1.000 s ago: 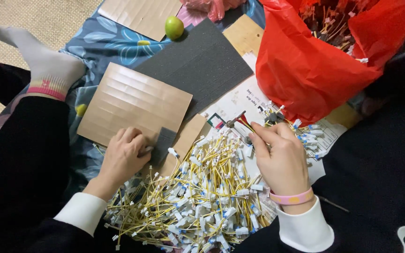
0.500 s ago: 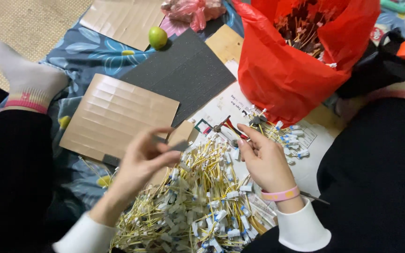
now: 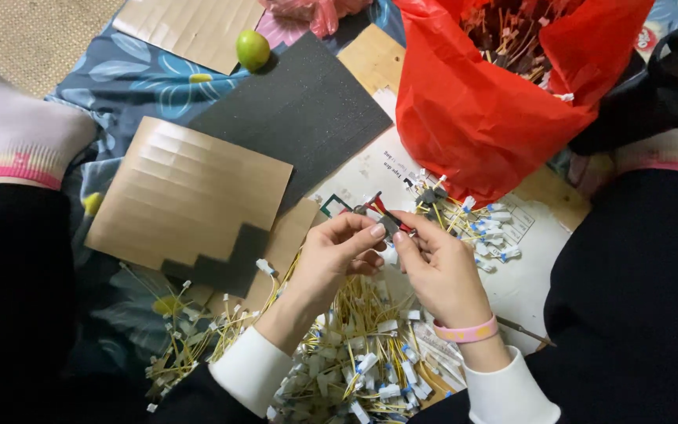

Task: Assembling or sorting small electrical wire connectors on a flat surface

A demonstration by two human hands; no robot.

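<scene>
- Head view: left hand [image 3: 331, 263] and right hand [image 3: 433, 267] met over the heap of yellow wires [image 3: 347, 353]; fingertips of both pressed together around a small dark part [image 3: 390, 225].
- Left thumb and forefinger pinched the part from its left side, right thumb and forefinger from its right; other fingers curled loosely. Whether a red lead just above the fingertips joined the part, could not tell.
- Heap lay directly under both wrists, white connectors mixed in; a smaller bunch [image 3: 472, 224] sat just beyond the right fingertips on the printed paper sheet [image 3: 370, 169].
- Red plastic bag [image 3: 496, 102] stood beyond the right fingers, full of dark red stalks; tan cardboard sheet [image 3: 190, 196] lay left of the left fingers, dark foam pad [image 3: 300, 110] beyond it, green fruit [image 3: 253, 49] farther off.
- Risk, judged: the part was tiny and held at the tips only, so a slip would likely drop it into the tangled heap, hard to find.
- Risk, judged: sleeves brushing the heap could drag wires off the mat.
</scene>
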